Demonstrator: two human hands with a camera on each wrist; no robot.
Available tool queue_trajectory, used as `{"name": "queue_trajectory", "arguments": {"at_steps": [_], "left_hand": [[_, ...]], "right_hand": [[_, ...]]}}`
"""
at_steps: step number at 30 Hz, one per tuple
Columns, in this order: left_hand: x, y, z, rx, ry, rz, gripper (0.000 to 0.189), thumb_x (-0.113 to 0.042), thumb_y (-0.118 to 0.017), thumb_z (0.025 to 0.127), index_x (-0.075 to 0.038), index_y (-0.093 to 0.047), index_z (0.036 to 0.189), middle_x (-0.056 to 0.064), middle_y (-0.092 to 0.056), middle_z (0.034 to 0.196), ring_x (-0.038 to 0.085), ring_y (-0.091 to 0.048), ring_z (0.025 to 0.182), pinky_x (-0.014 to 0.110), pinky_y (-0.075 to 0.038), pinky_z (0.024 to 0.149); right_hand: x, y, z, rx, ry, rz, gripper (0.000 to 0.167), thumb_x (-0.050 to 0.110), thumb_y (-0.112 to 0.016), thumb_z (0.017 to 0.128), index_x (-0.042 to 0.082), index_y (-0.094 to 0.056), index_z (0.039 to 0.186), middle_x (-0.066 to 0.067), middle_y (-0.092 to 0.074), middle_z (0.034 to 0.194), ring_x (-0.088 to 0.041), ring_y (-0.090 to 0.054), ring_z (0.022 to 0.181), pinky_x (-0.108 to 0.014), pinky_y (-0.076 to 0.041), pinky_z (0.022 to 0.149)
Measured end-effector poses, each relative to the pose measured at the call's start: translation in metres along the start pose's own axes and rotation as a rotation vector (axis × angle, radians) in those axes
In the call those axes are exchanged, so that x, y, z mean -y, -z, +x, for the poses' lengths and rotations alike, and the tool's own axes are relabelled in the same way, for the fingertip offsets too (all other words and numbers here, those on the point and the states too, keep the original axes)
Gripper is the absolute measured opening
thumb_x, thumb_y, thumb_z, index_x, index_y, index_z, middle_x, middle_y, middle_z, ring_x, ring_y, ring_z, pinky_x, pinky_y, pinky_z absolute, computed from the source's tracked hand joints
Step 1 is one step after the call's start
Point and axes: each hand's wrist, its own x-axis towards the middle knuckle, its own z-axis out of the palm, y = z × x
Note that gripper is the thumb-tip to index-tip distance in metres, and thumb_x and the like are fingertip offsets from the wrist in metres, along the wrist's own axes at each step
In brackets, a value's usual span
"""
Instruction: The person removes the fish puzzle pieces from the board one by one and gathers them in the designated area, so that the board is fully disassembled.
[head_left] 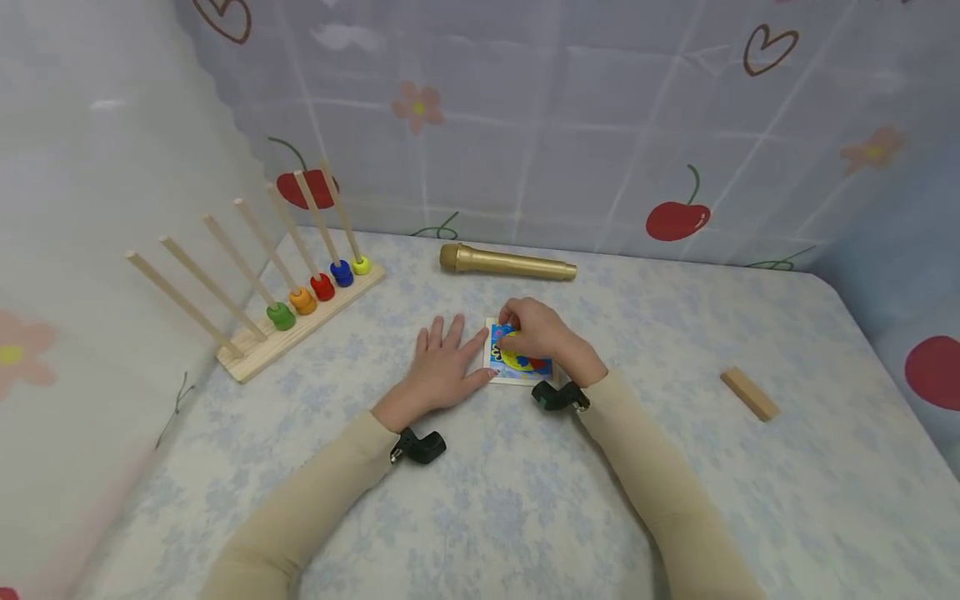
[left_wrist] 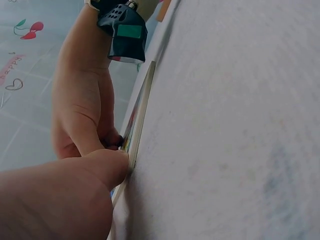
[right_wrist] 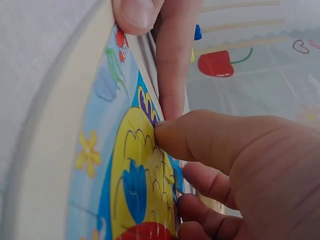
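A small framed picture puzzle (head_left: 517, 371) lies flat on the table, showing a yellow fish with a blue fin and red on blue water. My left hand (head_left: 442, 367) rests on the table with fingers spread; its index finger and thumb touch the puzzle's left border. Over the picture, my right hand (head_left: 536, 327) is curled, with thumb and fingers pinching a puzzle piece (right_wrist: 135, 175) of the fish. The thumb (right_wrist: 185, 135) lies by the fish's tail in the right wrist view. Fingers hide part of the piece. The left wrist view shows the puzzle edge-on (left_wrist: 142, 117).
A wooden peg rack (head_left: 262, 350) with colored rings stands at the left. Behind the puzzle lies a gold toy microphone (head_left: 510, 264). A wooden block (head_left: 750, 393) is on the right. A patterned curtain (head_left: 525, 125) hangs along the back edge.
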Motion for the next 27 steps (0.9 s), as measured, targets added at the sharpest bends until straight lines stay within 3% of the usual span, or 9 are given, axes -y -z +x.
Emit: {"name": "queue_trajectory", "arguments": {"at_steps": [10, 18, 27], "left_hand": [[0.002, -0.003, 0.004, -0.021, -0.004, 0.007, 0.072, -0.058, -0.048, 0.102, -0.026, -0.028, 0.163, 0.021, -0.007, 0.172, 0.051, 0.003, 0.157, 0.069, -0.004, 0.123], [0.000, -0.006, -0.001, -0.020, -0.006, -0.012, 0.073, -0.058, -0.049, 0.101, -0.025, -0.029, 0.163, 0.022, -0.009, 0.171, 0.052, 0.002, 0.156, 0.070, -0.005, 0.122], [0.001, -0.003, 0.003, -0.036, -0.022, -0.006, 0.072, -0.058, -0.048, 0.102, -0.025, -0.029, 0.163, 0.023, -0.009, 0.171, 0.053, 0.002, 0.156, 0.070, -0.005, 0.122]], "right_hand": [[0.002, -0.001, -0.004, -0.045, 0.001, 0.034, 0.030, 0.019, -0.077, 0.090, 0.006, -0.063, 0.112, -0.011, -0.063, 0.100, -0.024, -0.054, 0.088, -0.036, -0.048, 0.081], [0.003, -0.005, -0.011, -0.047, 0.017, 0.032, 0.039, 0.020, -0.077, 0.091, 0.005, -0.066, 0.125, -0.011, -0.064, 0.098, -0.022, -0.054, 0.082, -0.034, -0.047, 0.076], [0.003, 0.000, -0.009, -0.093, 0.081, 0.090, 0.022, 0.013, -0.068, 0.097, 0.005, -0.067, 0.118, -0.012, -0.064, 0.090, -0.022, -0.053, 0.077, -0.034, -0.047, 0.074]]}}
